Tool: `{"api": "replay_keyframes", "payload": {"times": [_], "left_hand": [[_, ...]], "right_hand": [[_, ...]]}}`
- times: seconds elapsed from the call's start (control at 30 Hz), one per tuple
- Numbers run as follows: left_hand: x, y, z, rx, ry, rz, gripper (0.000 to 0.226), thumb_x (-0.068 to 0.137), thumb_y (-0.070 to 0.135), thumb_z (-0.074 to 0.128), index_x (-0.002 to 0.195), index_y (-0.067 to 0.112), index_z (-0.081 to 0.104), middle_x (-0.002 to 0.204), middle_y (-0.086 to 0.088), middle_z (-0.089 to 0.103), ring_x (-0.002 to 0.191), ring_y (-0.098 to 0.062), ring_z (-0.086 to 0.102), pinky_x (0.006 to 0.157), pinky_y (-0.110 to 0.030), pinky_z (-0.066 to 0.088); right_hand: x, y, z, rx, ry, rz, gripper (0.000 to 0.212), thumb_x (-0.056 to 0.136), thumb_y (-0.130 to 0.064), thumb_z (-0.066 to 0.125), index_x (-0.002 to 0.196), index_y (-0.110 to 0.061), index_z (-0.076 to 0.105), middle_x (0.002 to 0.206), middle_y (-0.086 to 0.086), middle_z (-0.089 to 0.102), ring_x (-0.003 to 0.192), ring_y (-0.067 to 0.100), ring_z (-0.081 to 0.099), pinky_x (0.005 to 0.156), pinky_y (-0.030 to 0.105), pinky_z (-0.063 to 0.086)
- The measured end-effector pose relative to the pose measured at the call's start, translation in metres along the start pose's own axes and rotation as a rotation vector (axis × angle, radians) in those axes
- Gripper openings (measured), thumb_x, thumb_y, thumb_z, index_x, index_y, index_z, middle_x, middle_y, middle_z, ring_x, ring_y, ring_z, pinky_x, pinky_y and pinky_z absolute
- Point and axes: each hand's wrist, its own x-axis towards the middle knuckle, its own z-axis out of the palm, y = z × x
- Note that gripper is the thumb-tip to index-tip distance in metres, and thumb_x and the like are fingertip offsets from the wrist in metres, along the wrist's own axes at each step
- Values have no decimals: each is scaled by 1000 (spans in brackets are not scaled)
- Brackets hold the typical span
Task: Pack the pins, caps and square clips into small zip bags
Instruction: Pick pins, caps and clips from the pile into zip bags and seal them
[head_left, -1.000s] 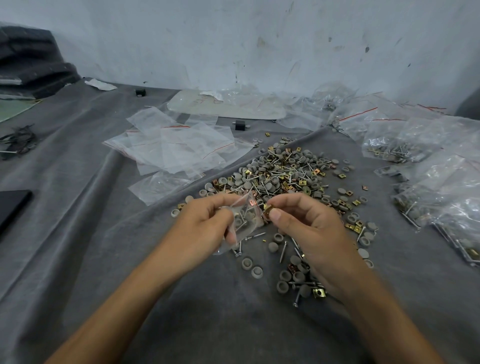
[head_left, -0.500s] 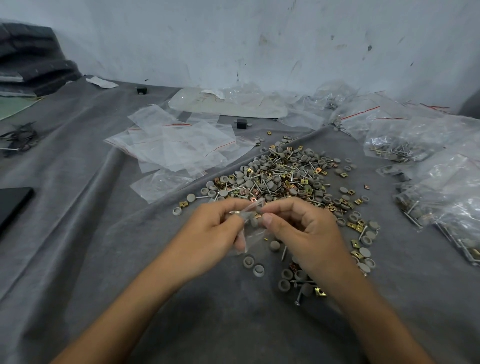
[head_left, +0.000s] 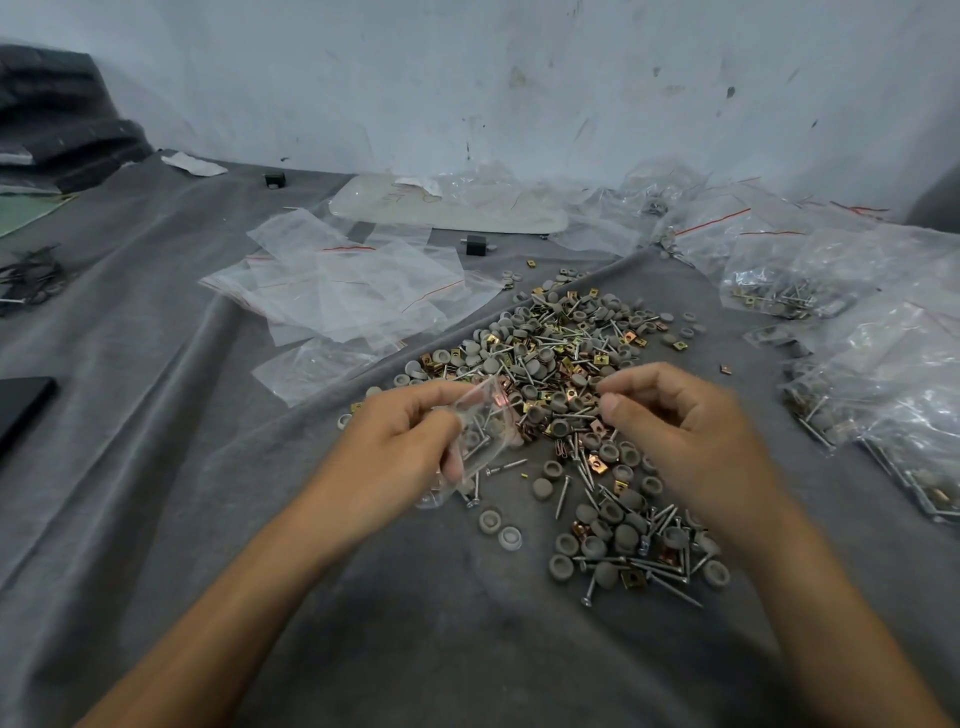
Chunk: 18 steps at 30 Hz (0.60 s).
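**Clear zip bag mid-fill, mouth not sealed yet**

Head view: left hand (head_left: 400, 447) grips the small zip bag (head_left: 480, 431), fingers curled round its edge; pins and caps show inside. Right hand (head_left: 685, 431) is off the bag at its 3 o'clock, thumb and forefinger nearly closed. It's blurred, so can't tell if it pinches a piece. The loose pile (head_left: 561, 353) of pins, caps and square clips lies at 12 o'clock from the hands, empty bags (head_left: 353, 291) at 10, filled bags (head_left: 883, 374) at 3. Likely step: loading. Next: check the count, drop in what's missing, press the zip.

Matt grey cloth (head_left: 156, 467); glossy clear plastic bags (head_left: 358, 291) (crinkled); shiny metal pins (head_left: 660, 569).
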Motion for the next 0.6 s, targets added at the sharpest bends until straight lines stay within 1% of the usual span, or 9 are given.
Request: {"api": "replay_keyframes", "payload": {"times": [0.07,0.13,0.23,0.3,0.37,0.43,0.5,0.53,0.6], "left_hand": [[1,-1,-1,7,9,6,41,84,26,46,100,52,73,56,-2,67,46,-3,52,48,-13,41],[2,-2,-2,24,20,11,41,83,27,46,101,53,72,56,-2,67,45,-3,52,47,-13,41],[2,-4,-3,37,13,12,41,85,27,46,107,52,70,57,-3,68,47,-3,52,48,-13,41],[0,-3,-4,39,5,11,38,90,24,48,108,46,74,57,-2,67,47,-2,51,47,-12,40],[1,-1,-8,1,72,-7,37,95,16,49,104,38,78,53,2,62,44,-2,47,43,-12,37],[7,0,-20,-99,214,-57,39,90,11,48,94,31,81,54,3,57,43,-4,41,39,-16,32],[14,1,-38,-281,319,-164,37,84,9,49,82,23,83,61,1,56,42,-8,34,39,-18,26],[17,0,-46,-390,325,-222,36,84,10,48,76,19,82,59,2,53,41,-8,31,39,-19,23],[20,-4,-62,-586,301,-298,35,81,12,45,69,17,77,49,7,39,39,-8,25,41,-21,20]], "right_hand": [[0,6,-1,-172,-87,14,10,92,-27,71,93,-36,72,85,-17,70,76,4,66,63,17,52],[-1,11,2,-329,-163,13,8,90,-30,73,90,-38,71,85,-20,67,78,3,63,66,24,51],[-2,13,12,-480,-230,-28,4,87,-37,75,91,-37,72,85,-18,63,85,-1,58,72,27,46],[-3,12,19,-597,-312,-38,17,88,-47,70,102,-38,71,93,-20,56,94,2,51,78,30,43],[-5,12,25,-670,-384,-21,31,88,-56,65,115,-40,65,100,-22,50,102,7,44,84,31,41],[-7,11,29,-694,-400,-15,36,88,-59,64,120,-42,61,106,-21,49,107,7,40,90,32,40],[-8,11,31,-707,-392,-33,33,89,-59,63,118,-42,59,110,-20,48,109,7,40,92,32,39],[-9,12,32,-713,-385,-47,31,89,-58,62,116,-42,59,110,-20,48,109,7,40,93,32,39],[-9,12,33,-727,-372,-63,25,91,-55,60,113,-42,60,110,-19,49,109,9,41,93,33,38]]}}
